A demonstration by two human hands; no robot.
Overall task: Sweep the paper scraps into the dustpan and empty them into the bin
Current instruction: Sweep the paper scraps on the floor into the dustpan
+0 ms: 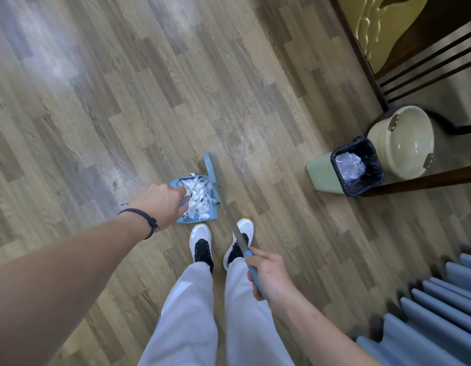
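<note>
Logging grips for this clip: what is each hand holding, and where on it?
Left hand holds the blue dustpan at its handle end; right hand grips the broom by its blue handle grip.

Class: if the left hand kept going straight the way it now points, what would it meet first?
Probably the paper scraps in the dustpan the left hand grips; beyond them, the broom head. Depth is uncertain.

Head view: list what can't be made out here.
- Dustpan handle: hidden under the left hand.
- Broom bristles: hidden by the broom's own head and the paper scraps.
- Broom handle's top end: covered by the right hand.
- Bin: crumpled contents too small to identify.
- Chair and blue curtain: cut off by the right edge.
</note>
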